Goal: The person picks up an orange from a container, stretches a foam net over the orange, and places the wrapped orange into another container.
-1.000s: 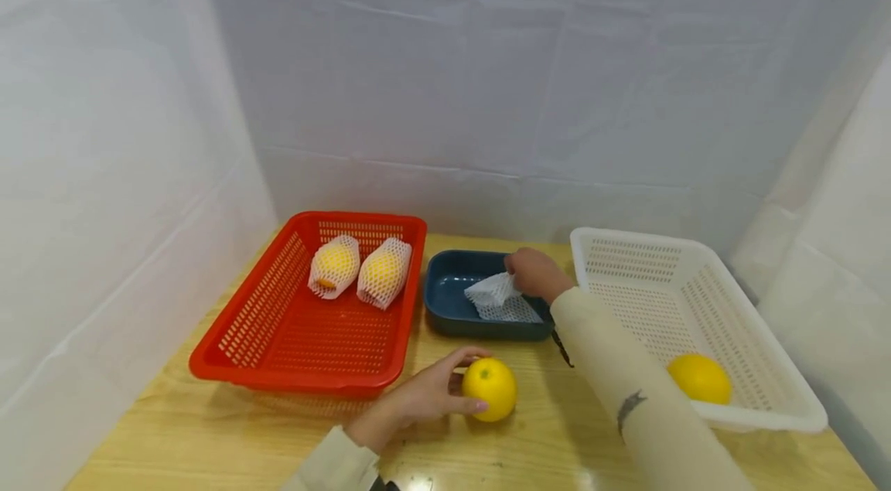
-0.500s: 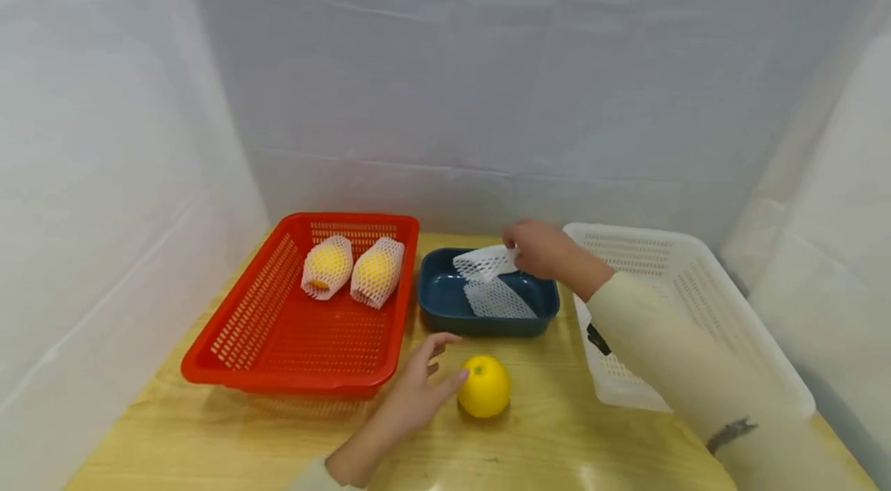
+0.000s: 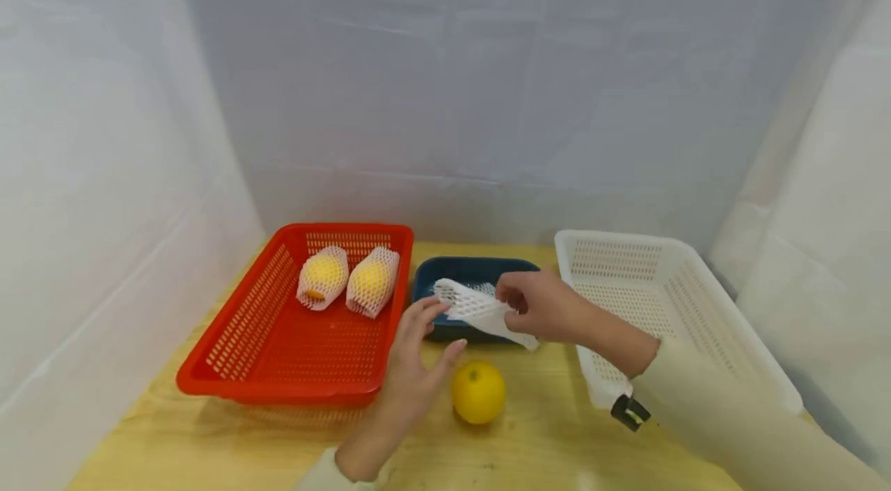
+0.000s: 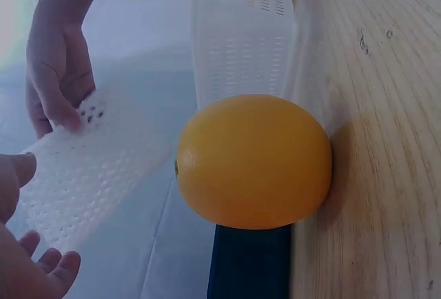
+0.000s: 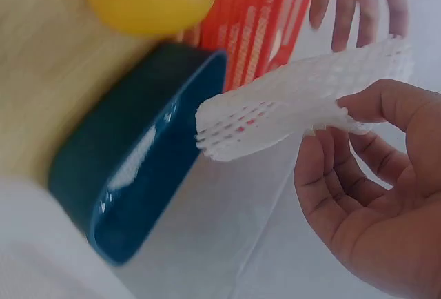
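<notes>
My right hand (image 3: 550, 307) pinches a white foam fruit net (image 3: 476, 308) by its edge, above the front of a dark blue dish (image 3: 480, 268). In the right wrist view, thumb and fingertips grip one side of the net (image 5: 275, 109), whose tube end gapes open. My left hand (image 3: 407, 367) is spread, its fingertips right at the net's left end. A bare orange (image 3: 479, 393) sits on the table just right of the left thumb, and it fills the middle of the left wrist view. Another net (image 3: 485, 288) lies inside the dish, partly hidden.
On the left stands a red basket (image 3: 278, 390) with two netted oranges, one (image 3: 323, 277) beside the other (image 3: 373, 281). A white basket (image 3: 724, 321) stands on the right, partly covered by the right sleeve. White sheeting (image 3: 431, 89) encloses the wooden table (image 3: 529, 444).
My right hand has lifted the net out of the dish and brought it nearer, towards the left hand. The left hand has let go of the orange and moved up to the net.
</notes>
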Demonstrator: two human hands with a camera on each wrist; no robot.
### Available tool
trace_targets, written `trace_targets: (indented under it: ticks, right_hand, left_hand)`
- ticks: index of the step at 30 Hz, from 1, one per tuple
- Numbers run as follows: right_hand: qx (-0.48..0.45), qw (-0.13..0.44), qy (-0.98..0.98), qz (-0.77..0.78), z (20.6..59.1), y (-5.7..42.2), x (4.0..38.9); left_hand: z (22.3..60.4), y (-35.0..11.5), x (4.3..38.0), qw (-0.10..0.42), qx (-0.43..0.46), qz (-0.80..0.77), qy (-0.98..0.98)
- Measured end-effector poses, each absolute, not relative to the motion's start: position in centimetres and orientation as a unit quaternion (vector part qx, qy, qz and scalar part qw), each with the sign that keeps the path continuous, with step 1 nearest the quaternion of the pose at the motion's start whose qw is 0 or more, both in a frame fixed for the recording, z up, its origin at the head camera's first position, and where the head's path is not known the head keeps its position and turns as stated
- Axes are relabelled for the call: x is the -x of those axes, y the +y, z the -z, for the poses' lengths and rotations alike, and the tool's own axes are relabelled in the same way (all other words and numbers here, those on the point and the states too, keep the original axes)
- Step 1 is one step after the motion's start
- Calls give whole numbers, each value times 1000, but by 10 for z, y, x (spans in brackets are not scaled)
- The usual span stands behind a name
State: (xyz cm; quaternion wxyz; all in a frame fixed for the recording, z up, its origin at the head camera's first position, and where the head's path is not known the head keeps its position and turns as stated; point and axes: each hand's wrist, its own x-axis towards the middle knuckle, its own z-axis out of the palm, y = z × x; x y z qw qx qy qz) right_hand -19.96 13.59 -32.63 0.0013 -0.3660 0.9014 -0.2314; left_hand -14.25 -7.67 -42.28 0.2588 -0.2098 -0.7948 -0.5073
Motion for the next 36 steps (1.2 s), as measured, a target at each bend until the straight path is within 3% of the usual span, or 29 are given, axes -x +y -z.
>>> trace_targets:
  ticks: [7, 15, 21, 28, 36]
  right_hand:
    - [367, 53, 878, 303, 336, 131, 176]
    - [363, 51, 880, 301, 335, 127, 167]
    - [358, 8, 872, 335, 322, 126, 164]
    - [397, 127, 795, 440, 334, 118, 161]
    - [373, 105, 757, 525, 356, 118, 158]
  left_hand:
    - [423, -75, 143, 256, 188, 542, -778]
    - [427, -80, 145, 239, 210, 585, -746]
    - [415, -88, 140, 170, 217, 616, -738]
    - [410, -97, 135, 55, 256, 642, -721]
    - [416, -97, 138, 10, 194, 642, -742]
